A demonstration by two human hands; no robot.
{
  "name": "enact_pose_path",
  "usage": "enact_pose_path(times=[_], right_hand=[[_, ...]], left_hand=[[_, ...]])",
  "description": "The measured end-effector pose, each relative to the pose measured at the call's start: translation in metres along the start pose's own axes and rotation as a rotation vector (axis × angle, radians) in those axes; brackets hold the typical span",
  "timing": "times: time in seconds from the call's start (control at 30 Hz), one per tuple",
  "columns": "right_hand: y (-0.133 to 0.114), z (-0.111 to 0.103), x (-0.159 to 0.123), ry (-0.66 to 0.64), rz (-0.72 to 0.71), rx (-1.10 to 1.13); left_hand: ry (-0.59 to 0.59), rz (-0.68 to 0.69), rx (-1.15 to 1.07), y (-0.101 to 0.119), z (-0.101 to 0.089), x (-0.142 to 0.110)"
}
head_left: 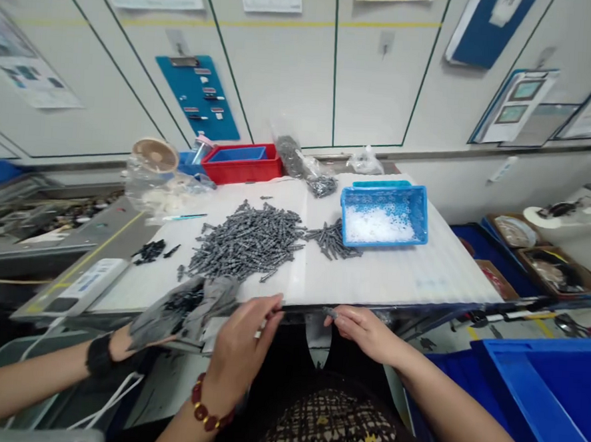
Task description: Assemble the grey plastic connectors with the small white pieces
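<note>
My left hand (pixel 245 341), with a beaded bracelet at the wrist, is at the table's front edge, its thumb and fingers pinched together. What they hold, if anything, is hidden. To the right, my right hand (pixel 363 330) pinches a small grey plastic part (pixel 329 311) between thumb and forefinger. Beyond my hands lies a big pile of slim grey plastic parts (pixel 247 241). A smaller heap of them (pixel 332 240) rests against a blue bin (pixel 384 236) of small white pieces. Another person's arm (pixel 46 372) with a black wristband reaches in from the left, its hand under a grey bag (pixel 190 304) of dark parts.
Small black parts (pixel 149 251) lie at the table's left, near a white power strip (pixel 88 288). A red bin (pixel 243 171), plastic bags (pixel 289 155) and a tan round object (pixel 154 154) stand along the back. A large blue crate (pixel 540 389) is at the lower right.
</note>
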State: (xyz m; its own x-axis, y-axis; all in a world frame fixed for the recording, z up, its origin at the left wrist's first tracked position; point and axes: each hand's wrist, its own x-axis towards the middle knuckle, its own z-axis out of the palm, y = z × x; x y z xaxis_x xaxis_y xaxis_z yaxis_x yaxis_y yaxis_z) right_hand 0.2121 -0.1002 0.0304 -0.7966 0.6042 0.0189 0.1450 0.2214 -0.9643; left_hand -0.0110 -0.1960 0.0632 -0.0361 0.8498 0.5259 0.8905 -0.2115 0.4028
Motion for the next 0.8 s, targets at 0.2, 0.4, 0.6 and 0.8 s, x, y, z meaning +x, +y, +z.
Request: enact_pose_path(times=[0.2,0.4,0.6,0.8], right_hand=[[-0.010,-0.001,-0.002,-0.029,-0.080,-0.211],[-0.021,-0.008,-0.005,-0.075,-0.045,-0.392],[-0.021,-0.009,-0.003,-0.120,-0.067,-0.531],[-0.017,-0.005,0.001,-0.097,-0.038,-0.627]], left_hand=[[-0.301,0.040,-0.363,0.027,0.035,0.017],[-0.403,-0.001,-0.390,0.021,0.039,0.020],[-0.459,-0.073,-0.458,0.012,0.042,0.018],[-0.538,-0.129,-0.554,0.007,0.040,0.013]])
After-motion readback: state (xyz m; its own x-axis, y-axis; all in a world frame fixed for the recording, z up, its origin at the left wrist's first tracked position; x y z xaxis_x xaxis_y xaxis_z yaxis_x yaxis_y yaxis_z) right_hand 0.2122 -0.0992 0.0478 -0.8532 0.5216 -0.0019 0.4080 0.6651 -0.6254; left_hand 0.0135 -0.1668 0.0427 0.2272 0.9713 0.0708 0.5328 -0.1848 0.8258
